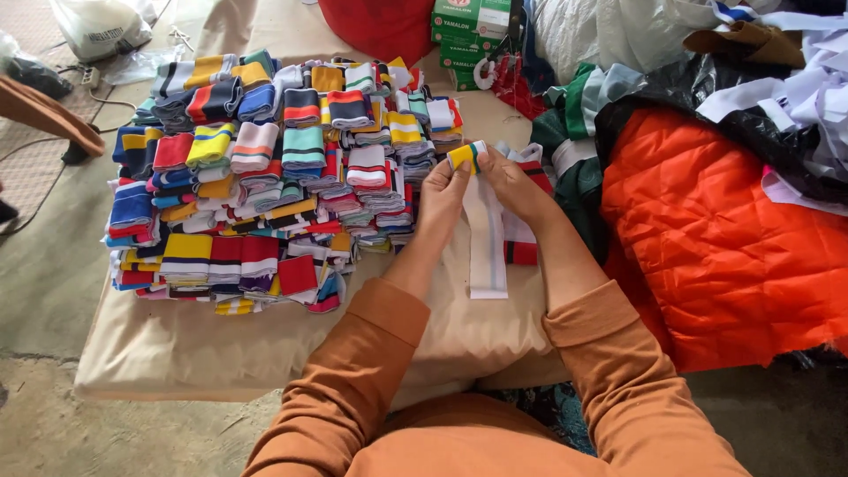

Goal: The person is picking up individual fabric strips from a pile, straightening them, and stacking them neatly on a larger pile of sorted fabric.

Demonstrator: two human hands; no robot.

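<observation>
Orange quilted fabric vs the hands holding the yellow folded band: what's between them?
Head view: between the orange quilted fabric and the hands gripping the yellow striped band lies a heap of green and white cloth, overlapped by black plastic sheeting.

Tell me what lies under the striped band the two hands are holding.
Under the yellow, green and white band, pinched by the left hand and right hand, lie flat white bands on the tan table cover. Whatever lies beneath the hands and wrists is hidden.

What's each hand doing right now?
Left hand: shut on the striped knit band.
Right hand: shut on the same band.
</observation>
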